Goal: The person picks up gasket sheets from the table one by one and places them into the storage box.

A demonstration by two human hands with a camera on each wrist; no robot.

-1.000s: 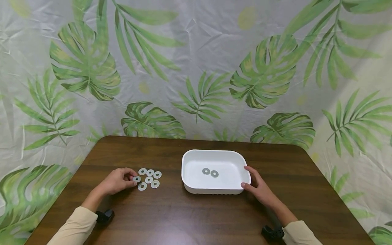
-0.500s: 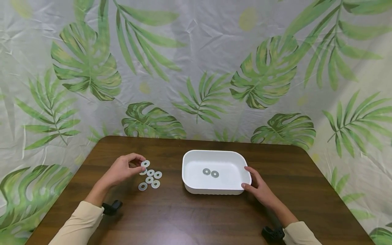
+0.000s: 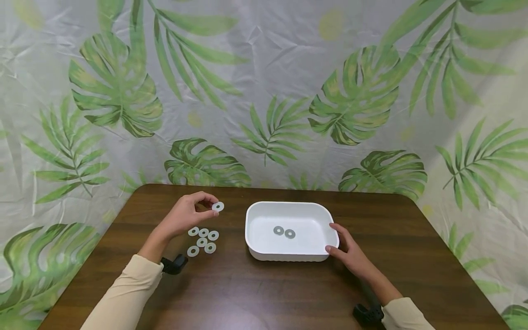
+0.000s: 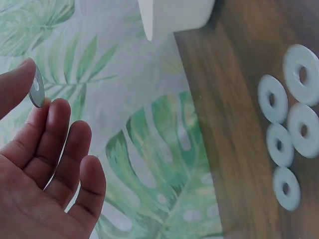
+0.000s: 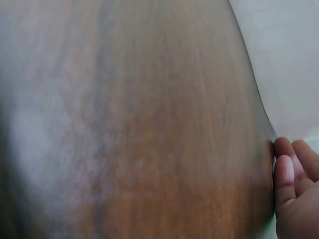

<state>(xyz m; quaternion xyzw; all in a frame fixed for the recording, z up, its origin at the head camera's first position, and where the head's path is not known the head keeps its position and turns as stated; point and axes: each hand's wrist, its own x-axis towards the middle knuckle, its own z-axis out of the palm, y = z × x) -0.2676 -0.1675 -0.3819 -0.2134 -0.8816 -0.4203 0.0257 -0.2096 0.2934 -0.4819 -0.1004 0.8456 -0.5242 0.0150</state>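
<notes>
A flat metal washer (image 3: 217, 206) is pinched between the thumb and fingertips of my left hand (image 3: 183, 215), raised over the far left part of the table. In the left wrist view the same washer (image 4: 37, 87) is seen nearly edge-on, with the other fingers loosely spread below. Several more washers (image 3: 201, 242) lie in a loose cluster on the table, below the left hand. My right hand (image 3: 350, 254) grips the right end of a white plastic tub (image 3: 288, 257), thumb and a fingertip at its rim. Two washers (image 3: 278, 230) lie side by side on the tub's floor.
Everything stands on a dark brown wooden table (image 3: 231, 293) with rounded far corners. Behind it hangs a pale curtain (image 3: 272, 68) printed with green leaves. Each wrist wears a black device (image 3: 175, 264).
My left hand has lifted the washer from the left of the cluster and carried it away and to the right. My right hand and the tub have stayed put.
</notes>
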